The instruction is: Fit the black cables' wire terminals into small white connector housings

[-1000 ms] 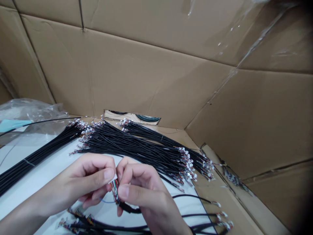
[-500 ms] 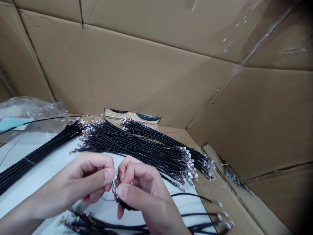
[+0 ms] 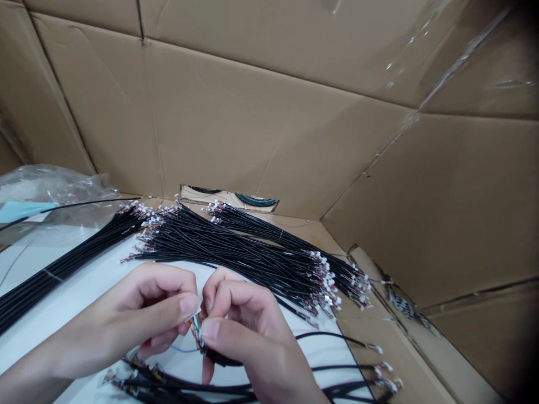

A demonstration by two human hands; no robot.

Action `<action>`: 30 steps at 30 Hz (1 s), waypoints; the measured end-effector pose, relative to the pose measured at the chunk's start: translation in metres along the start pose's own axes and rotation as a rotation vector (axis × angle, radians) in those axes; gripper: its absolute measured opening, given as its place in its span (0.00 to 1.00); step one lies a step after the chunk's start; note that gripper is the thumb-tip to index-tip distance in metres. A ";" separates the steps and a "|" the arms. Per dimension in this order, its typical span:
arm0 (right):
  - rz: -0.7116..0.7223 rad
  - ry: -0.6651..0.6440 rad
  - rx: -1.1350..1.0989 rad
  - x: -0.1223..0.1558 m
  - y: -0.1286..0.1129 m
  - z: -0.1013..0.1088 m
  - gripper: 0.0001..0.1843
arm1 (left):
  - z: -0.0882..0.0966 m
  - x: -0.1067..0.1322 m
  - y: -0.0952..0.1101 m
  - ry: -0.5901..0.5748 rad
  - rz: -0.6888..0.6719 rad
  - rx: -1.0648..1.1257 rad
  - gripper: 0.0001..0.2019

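Note:
My left hand and my right hand meet at the lower middle, both pinched on the end of one black cable. Thin coloured wires fan out of that cable end between my thumbs, and my left thumb and forefinger pinch a small white connector at their tip. The cable's black sheath runs under my right palm. A large pile of black cables with white connectors at both ends lies just beyond my hands.
Another bundle of black cables runs off to the left over the white surface. Loose cables lie below and to the right of my hands. A crumpled clear plastic bag sits far left. Cardboard walls enclose the back and right.
Almost nothing has moved. My hands have stayed pinched on the same cable end, and the view has drifted slightly.

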State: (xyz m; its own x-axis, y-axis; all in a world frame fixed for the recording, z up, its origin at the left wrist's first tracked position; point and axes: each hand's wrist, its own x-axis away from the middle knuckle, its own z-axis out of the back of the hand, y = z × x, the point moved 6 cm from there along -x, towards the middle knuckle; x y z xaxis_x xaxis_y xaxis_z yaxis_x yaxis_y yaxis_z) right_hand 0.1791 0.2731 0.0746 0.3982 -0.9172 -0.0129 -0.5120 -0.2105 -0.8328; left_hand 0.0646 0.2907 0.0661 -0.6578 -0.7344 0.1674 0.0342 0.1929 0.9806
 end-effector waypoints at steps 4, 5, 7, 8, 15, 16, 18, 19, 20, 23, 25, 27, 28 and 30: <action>-0.011 0.004 0.036 0.001 -0.002 -0.002 0.18 | 0.001 0.001 0.000 0.022 0.001 -0.027 0.22; -0.017 0.004 0.041 0.001 -0.003 -0.002 0.19 | 0.001 0.002 0.001 0.023 -0.006 -0.033 0.22; -0.023 0.004 0.047 0.001 -0.003 -0.003 0.19 | 0.001 0.003 0.001 0.027 -0.013 -0.038 0.22; -0.027 0.004 0.048 0.001 -0.003 -0.003 0.19 | 0.001 0.003 0.001 0.029 -0.011 -0.040 0.22; -0.037 0.011 0.052 0.002 -0.001 -0.002 0.20 | 0.000 0.003 0.001 0.027 0.008 -0.053 0.23; -0.039 0.012 0.058 0.002 -0.001 -0.001 0.20 | 0.000 0.002 0.001 0.028 0.009 -0.051 0.23; -0.042 0.010 0.066 0.002 -0.001 -0.001 0.20 | 0.000 0.002 0.002 0.032 0.003 -0.051 0.22; -0.042 0.009 0.068 0.002 -0.001 -0.001 0.20 | 0.000 0.002 0.003 0.034 -0.001 -0.056 0.22; -0.041 0.007 0.067 0.002 -0.001 -0.002 0.20 | 0.000 0.002 0.003 0.038 -0.004 -0.062 0.22; -0.037 0.006 0.063 0.002 -0.002 -0.002 0.20 | 0.001 0.002 0.004 0.041 -0.013 -0.071 0.22; -0.038 0.007 0.065 0.002 -0.002 -0.002 0.20 | 0.001 0.002 0.004 0.037 -0.020 -0.074 0.22; -0.036 0.007 0.067 0.001 -0.003 -0.002 0.20 | 0.001 0.002 0.004 0.028 -0.027 -0.081 0.22; -0.035 0.006 0.067 0.001 -0.003 -0.002 0.20 | 0.001 0.001 0.004 0.029 -0.028 -0.086 0.22; -0.034 0.002 0.065 0.001 -0.003 -0.002 0.20 | 0.001 0.001 0.004 0.035 -0.025 -0.097 0.23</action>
State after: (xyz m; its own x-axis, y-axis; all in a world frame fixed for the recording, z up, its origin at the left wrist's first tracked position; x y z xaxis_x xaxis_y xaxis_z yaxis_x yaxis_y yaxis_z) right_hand 0.1795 0.2723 0.0781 0.4125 -0.9108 0.0170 -0.4475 -0.2188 -0.8671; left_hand 0.0630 0.2913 0.0703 -0.6325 -0.7611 0.1441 0.0918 0.1111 0.9896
